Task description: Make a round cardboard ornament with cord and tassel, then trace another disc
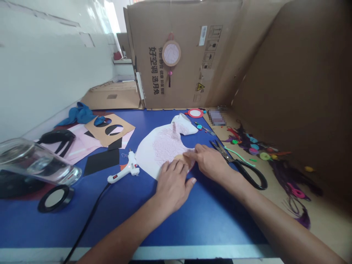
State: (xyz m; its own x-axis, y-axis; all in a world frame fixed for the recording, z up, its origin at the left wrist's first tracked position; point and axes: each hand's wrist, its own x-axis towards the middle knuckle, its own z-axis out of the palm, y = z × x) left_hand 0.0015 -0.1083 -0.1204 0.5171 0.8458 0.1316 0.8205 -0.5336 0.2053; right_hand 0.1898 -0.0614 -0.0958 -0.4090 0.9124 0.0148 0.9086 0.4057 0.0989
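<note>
A white sheet (147,150) with a crinkled pale-lilac lace pattern (165,145) lies on the blue table; its far end curls up. Over its near right part my left hand (174,183) rests flat, fingers stretched and thumb apart, pressing on a tan cardboard piece (180,158) that is mostly covered. My right hand (207,159) has its fingers bent and drawn together at the sheet's right edge, pinching it beside the tan piece. Just right of that hand lie black-handled scissors (242,168) with their blades apart. Left of the sheet is a white glue gun (126,170), its small light lit.
A clear glass of liquid (41,165) and a black round tape roll (55,198) stand at left. Tan cardboard with cut-out holes (110,126) lies behind them. Tassels and coloured bits (255,146) line the right. Upright cardboard (187,73) with a hanging round ornament (171,53) closes the back.
</note>
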